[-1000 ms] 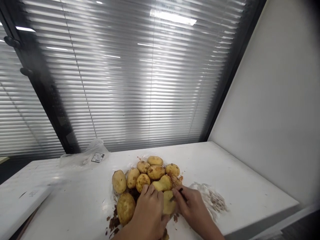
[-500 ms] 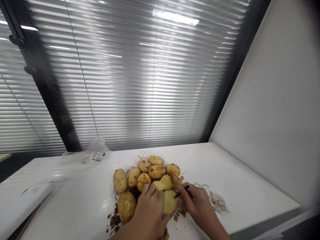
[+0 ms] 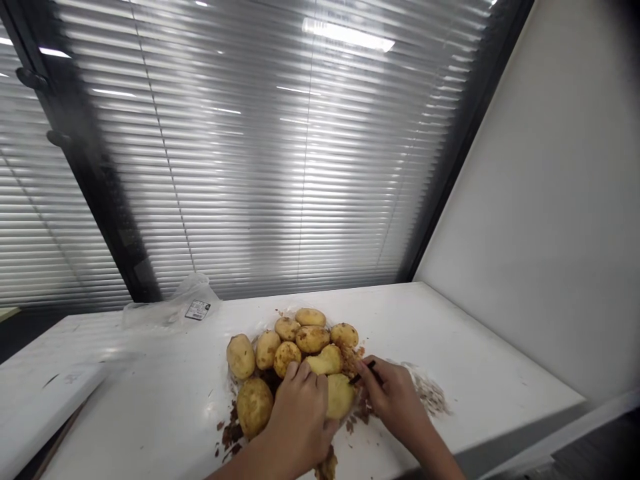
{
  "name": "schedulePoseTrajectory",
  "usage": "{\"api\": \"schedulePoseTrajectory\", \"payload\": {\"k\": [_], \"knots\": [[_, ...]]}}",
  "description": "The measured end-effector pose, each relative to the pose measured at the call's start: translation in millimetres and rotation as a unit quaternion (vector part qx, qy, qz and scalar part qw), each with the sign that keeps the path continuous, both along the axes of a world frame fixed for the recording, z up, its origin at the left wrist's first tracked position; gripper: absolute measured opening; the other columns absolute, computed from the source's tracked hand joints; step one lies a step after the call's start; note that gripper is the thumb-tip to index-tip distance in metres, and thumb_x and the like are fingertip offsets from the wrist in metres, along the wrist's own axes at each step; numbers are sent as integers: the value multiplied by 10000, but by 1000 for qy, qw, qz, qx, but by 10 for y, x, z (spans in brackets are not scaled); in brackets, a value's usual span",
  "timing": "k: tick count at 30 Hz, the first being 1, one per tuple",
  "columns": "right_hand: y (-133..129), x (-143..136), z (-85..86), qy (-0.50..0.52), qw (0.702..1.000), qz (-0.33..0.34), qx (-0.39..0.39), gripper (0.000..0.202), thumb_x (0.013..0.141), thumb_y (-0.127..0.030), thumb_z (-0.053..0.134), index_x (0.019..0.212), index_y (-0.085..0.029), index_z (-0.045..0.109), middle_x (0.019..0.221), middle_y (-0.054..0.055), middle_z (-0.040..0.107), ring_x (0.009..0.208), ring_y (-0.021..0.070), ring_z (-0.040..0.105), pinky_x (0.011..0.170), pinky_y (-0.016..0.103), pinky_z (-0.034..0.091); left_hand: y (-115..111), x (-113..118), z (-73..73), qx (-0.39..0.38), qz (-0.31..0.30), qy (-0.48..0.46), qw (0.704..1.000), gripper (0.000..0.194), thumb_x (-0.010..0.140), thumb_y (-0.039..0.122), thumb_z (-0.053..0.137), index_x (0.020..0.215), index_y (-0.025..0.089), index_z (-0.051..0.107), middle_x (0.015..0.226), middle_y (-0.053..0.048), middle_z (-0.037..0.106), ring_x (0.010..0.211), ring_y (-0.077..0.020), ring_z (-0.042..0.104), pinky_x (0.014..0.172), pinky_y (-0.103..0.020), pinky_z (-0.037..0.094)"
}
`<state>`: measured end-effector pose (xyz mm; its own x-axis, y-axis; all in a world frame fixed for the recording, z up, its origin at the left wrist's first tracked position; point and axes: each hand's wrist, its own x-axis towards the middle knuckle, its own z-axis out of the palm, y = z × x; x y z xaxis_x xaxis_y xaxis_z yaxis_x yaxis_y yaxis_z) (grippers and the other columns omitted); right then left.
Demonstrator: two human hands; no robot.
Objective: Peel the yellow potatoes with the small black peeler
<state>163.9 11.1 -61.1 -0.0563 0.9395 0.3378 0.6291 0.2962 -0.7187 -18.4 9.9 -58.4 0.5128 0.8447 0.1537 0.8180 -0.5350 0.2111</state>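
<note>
My left hand (image 3: pixel 303 413) is closed round a peeled yellow potato (image 3: pixel 341 396), whose right side shows past the fingers. A thin dark tool (image 3: pixel 364 373) is pinched in my right hand (image 3: pixel 395 399), its tip at the potato's upper right edge. Another peeled potato (image 3: pixel 327 361) lies just behind. Several more potatoes are grouped beyond and to the left, among them a large one (image 3: pixel 255 407) beside my left wrist. Brown peel scraps (image 3: pixel 231 430) lie around the pile, partly on clear plastic.
A clear plastic bag (image 3: pixel 173 311) with a label lies at the back left of the white table (image 3: pixel 160 400). A white box (image 3: pixel 55 407) is at the left edge. Pale scraps (image 3: pixel 431 395) lie right of my right hand. Blinds and a wall stand behind and to the right.
The view has shifted slightly. Both hands keep their holds, and the tool's tip has moved a little toward the potato's upper right edge.
</note>
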Motion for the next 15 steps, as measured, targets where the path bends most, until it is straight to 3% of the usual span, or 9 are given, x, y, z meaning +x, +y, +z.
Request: {"api": "schedulePoseTrajectory", "payload": {"k": [3,7,11,15], "knots": [[4,15,0,5,999,34,-17,420,961,-427,397,634,-207,543,494,27,621,462,168,589,503,246,404,1,0,-1,-1,1,1,1000,252,770,324,598,935,135,611,972,-110,626,1019,-310,505,963,-481,377],[11,43,-24,4,1000,-14,-6,423,944,-462,413,650,-199,565,510,38,629,455,175,589,489,254,407,-8,4,8,-3,-2,5,1000,257,783,324,584,943,126,614,977,-115,629,1025,-309,505,969,-478,373],[11,41,-38,48,997,35,-51,429,946,-476,406,659,-201,567,494,26,621,431,167,591,465,243,416,-12,9,17,-9,1,14,1000,265,779,329,595,948,126,618,986,-115,632,1035,-311,503,975,-476,371],[54,84,-50,13,999,-29,-12,453,926,-524,433,625,-208,555,507,39,632,466,181,597,497,260,429,-1,11,37,-10,2,17,1000,268,784,332,588,948,122,619,984,-119,633,1030,-308,507,979,-475,370]]}}
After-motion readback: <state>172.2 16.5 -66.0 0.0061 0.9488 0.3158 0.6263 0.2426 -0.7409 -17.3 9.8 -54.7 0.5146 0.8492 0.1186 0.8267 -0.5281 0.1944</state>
